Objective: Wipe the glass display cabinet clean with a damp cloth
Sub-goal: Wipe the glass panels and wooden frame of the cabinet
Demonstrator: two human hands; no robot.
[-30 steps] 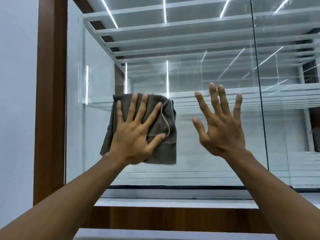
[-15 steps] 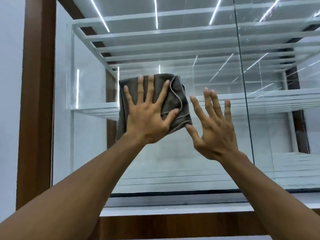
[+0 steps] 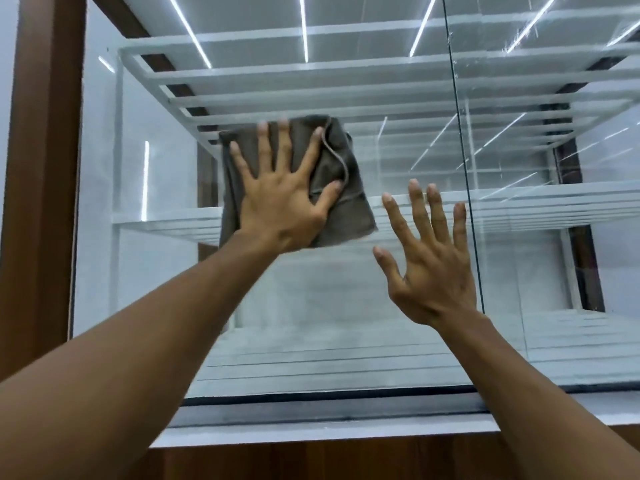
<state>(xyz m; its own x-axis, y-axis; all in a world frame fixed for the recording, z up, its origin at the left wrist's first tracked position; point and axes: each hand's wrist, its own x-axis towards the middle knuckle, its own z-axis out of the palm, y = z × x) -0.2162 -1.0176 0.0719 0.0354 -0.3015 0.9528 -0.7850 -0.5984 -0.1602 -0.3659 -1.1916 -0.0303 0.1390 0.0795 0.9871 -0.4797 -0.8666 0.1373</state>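
The glass display cabinet's front pane [image 3: 311, 306] fills the view, with white shelves behind it. A folded grey-brown cloth [image 3: 346, 216] lies flat against the glass at upper centre. My left hand [image 3: 284, 206] presses on the cloth with fingers spread wide and the thumb over its right part. My right hand [image 3: 429, 261] is open, fingers apart, palm towards the glass just right of and below the cloth, holding nothing. Whether it touches the pane I cannot tell.
A vertical seam [image 3: 464, 168] between two glass panes runs just right of my right hand. A brown wooden frame post [image 3: 41, 202] stands at the left. A white ledge [image 3: 311, 434] and wooden base run along the bottom. Light strips reflect in the glass.
My left hand has slid the cloth up and a little to the right on the glass. My right hand has stayed open, now lower than the cloth. The view has tilted upward.
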